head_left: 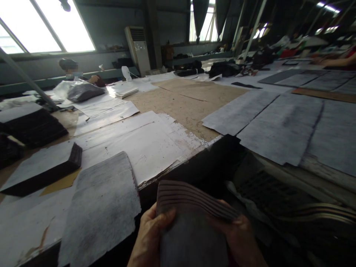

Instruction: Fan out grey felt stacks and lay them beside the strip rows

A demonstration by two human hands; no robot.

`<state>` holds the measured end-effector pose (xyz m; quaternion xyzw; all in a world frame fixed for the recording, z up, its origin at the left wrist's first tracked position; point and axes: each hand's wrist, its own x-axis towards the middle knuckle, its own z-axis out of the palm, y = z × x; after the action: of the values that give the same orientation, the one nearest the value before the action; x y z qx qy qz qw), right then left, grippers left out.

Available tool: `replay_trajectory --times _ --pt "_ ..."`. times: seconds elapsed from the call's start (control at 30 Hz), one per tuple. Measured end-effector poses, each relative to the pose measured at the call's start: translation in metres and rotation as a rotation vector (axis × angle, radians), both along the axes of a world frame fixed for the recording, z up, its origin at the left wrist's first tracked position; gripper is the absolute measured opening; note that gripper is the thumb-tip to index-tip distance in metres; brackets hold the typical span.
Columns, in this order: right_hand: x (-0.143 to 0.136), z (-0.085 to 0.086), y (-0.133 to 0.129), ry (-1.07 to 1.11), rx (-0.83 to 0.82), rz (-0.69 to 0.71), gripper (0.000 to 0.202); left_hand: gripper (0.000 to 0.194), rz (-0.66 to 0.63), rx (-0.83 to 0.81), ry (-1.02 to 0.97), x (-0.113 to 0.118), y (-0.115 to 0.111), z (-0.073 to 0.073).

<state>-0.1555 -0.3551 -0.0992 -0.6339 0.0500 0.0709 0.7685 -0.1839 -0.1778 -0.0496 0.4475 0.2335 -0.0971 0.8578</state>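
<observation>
Between my two hands is a stack of dark sheets [191,230], held below the table edge with its layered top edges fanned in steps. My left hand [151,230] grips the left side, thumb on the front face. On the right side, my right hand [236,233] is closed round the stack, thumb also in front; it is a little blurred. What the sheets are made of I cannot tell. Left of my hands, a grey sheet [102,207] lies on the table and hangs over its edge.
A thick dark stack with a pale top [44,167] lies at left, near a taller stack [30,126]. Grey sheets [278,126] cover the right table. White paper [139,144] lies ahead. A person [69,68] sits far left; another person's arm [333,59] shows far right.
</observation>
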Motion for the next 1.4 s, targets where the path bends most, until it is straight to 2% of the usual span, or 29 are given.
replay_trajectory --times 0.03,0.1,0.13,0.17,0.2,0.23,0.3,0.37,0.4,0.47,0.53,0.6,0.63,0.67,0.8,0.87,0.93,1.0,1.07,1.1,1.23,1.3,1.37,1.4 --pt "0.001 0.003 -0.001 0.123 0.138 0.075 0.028 0.035 -0.018 0.068 -0.009 0.0 0.002 0.001" --pt "0.001 0.011 -0.003 0.278 0.372 0.207 0.035 0.034 -0.035 0.304 -0.065 -0.001 0.004 0.004" --pt "0.0 0.014 -0.003 0.311 0.41 0.222 0.033 0.03 -0.02 0.443 -0.118 -0.003 0.004 0.005" --pt "-0.002 0.015 -0.003 0.301 0.373 0.183 0.029 0.026 -0.003 0.546 -0.163 -0.004 0.003 0.007" --pt "-0.004 0.015 -0.003 0.237 0.276 0.106 0.024 0.024 0.01 0.581 -0.188 -0.005 0.001 0.008" --pt "-0.007 0.013 -0.003 0.114 0.154 0.021 0.02 0.024 0.013 0.534 -0.183 -0.007 0.0 0.008" --pt "-0.01 0.007 -0.002 -0.207 -0.065 -0.126 0.012 0.028 -0.03 0.286 -0.099 -0.007 -0.003 0.005" --pt "-0.009 0.003 -0.003 -0.37 -0.178 -0.173 0.011 0.033 -0.086 0.118 -0.029 -0.007 -0.004 0.0" --pt "-0.008 0.003 -0.003 -0.33 -0.195 -0.158 0.012 0.035 -0.091 0.131 -0.019 -0.006 -0.004 -0.002" --pt "-0.005 0.008 -0.004 -0.098 -0.109 -0.088 0.02 0.04 -0.053 0.287 -0.009 -0.007 -0.001 -0.005" --pt "-0.003 0.014 -0.005 0.148 0.139 0.033 0.03 0.043 0.017 0.437 -0.023 -0.008 0.001 -0.005" --pt "-0.005 0.016 -0.005 0.279 0.343 0.131 0.035 0.045 0.064 0.495 -0.069 -0.011 0.002 -0.003" --pt "-0.007 0.014 -0.006 0.28 0.339 0.14 0.034 0.047 0.075 0.487 -0.084 -0.011 0.001 -0.002" --pt "-0.009 0.01 -0.006 0.226 0.262 0.122 0.031 0.049 0.079 0.457 -0.078 -0.012 0.0 -0.002" --pt "-0.014 -0.011 -0.01 -0.24 -0.236 -0.056 0.021 0.054 -0.021 0.291 0.064 -0.01 -0.007 -0.011" --pt "-0.012 -0.015 -0.01 -0.232 -0.316 -0.099 0.022 0.051 -0.085 0.264 0.048 -0.009 -0.008 -0.017" --pt "-0.009 -0.012 -0.01 -0.014 -0.239 -0.072 0.026 0.044 -0.1 0.337 -0.03 -0.008 -0.005 -0.021" --pt "-0.008 -0.004 -0.008 0.197 -0.02 0.031 0.032 0.036 -0.101 0.483 -0.1 -0.01 -0.001 -0.022" --pt "-0.01 0.001 -0.006 0.287 0.206 0.124 0.035 0.033 -0.084 0.603 -0.14 -0.012 0.002 -0.021" --pt "-0.011 0.002 -0.006 0.267 0.224 0.112 0.033 0.033 -0.067 0.61 -0.149 -0.013 0.002 -0.021" --pt "-0.016 -0.009 -0.007 -0.082 -0.093 -0.118 0.021 0.044 -0.016 0.394 -0.006 -0.015 -0.006 -0.022" --pt "-0.014 -0.015 -0.008 -0.189 -0.179 -0.145 0.022 0.047 -0.029 0.32 0.056 -0.013 -0.009 -0.023" --pt "-0.011 -0.015 -0.008 -0.092 -0.18 -0.098 0.022 0.046 -0.05 0.294 0.044 -0.009 -0.01 -0.024" --pt "-0.01 -0.013 -0.008 0.007 -0.122 -0.052 0.024 0.044 -0.064 0.292 0.027 -0.008 -0.009 -0.025"
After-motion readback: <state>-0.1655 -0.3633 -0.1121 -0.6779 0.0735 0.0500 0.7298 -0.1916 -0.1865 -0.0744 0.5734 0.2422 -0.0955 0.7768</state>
